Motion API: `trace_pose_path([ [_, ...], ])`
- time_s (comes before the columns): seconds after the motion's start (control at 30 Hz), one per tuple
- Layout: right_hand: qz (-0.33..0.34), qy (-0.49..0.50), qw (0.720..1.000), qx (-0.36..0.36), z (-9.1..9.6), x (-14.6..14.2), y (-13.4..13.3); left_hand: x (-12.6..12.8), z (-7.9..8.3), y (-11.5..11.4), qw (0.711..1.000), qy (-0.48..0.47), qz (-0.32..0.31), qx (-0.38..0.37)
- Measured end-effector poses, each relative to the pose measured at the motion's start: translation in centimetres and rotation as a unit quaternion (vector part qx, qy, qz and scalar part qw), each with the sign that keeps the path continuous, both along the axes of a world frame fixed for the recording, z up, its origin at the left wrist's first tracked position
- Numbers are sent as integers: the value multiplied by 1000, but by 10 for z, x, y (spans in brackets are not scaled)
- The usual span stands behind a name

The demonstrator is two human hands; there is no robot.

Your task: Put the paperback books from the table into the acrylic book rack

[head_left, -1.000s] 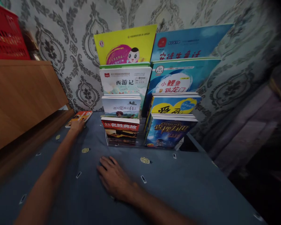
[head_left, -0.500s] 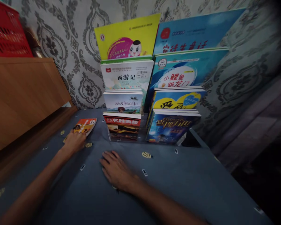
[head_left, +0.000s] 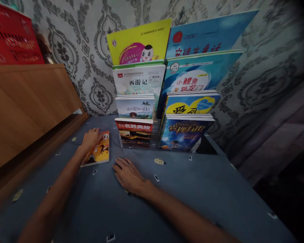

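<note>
A small orange book [head_left: 99, 152] with a horse on its cover lies flat on the blue-grey cloth [head_left: 167, 189], left of a tiered book stand [head_left: 157, 141]. My left hand [head_left: 90, 139] rests on the book's upper left part, fingers curled over its far edge. My right hand [head_left: 128, 173] lies flat and open on the cloth just in front of the stand, holding nothing. The stand holds two columns of upright books, with a red-banded book [head_left: 134, 132] lowest on the left and a dark blue one [head_left: 183, 135] lowest on the right.
A wooden board [head_left: 25, 104] rises along the left side, with a red crate [head_left: 12, 40] on top. Patterned grey wallpaper [head_left: 73, 50] stands behind the stand. The cloth's right edge drops into dark space [head_left: 281, 152].
My left hand has dragged the orange book from the far left corner toward me and to the right, close to the stand. My right hand stayed flat on the cloth.
</note>
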State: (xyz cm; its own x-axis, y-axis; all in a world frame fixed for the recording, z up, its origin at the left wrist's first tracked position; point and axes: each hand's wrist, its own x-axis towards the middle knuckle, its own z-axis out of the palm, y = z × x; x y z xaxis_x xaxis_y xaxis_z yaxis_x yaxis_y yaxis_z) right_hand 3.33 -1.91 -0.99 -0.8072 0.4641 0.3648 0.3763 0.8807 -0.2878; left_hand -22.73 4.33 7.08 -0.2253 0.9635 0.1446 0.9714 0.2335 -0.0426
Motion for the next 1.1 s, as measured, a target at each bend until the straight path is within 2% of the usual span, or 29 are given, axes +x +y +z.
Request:
trace_pose_path([
  [0.07, -10, -9, 1000, 9, 0, 0, -2, -16, -14, 11, 1000, -9, 19, -1],
  [0.17, -31, -34, 999, 19, 4, 1, -8, -28, -31, 11, 999, -25, 37, 2],
  [0.33, -52, -62, 997, -5, 13, 15, -21, -23, -36, -8, 998, -35, 52, 9],
  [0.47, -61, -66, 996, -12, 18, 39, -31, -9, -36, -29, 998, -36, 45, 7],
  [0.77, -125, -60, 990, -24, 22, 106, -45, 31, -30, -70, 999, -36, 37, 5],
  [1.1, -177, -40, 983, -37, 15, 166, -28, 87, -31, -97, 999, -38, -5, -10],
])
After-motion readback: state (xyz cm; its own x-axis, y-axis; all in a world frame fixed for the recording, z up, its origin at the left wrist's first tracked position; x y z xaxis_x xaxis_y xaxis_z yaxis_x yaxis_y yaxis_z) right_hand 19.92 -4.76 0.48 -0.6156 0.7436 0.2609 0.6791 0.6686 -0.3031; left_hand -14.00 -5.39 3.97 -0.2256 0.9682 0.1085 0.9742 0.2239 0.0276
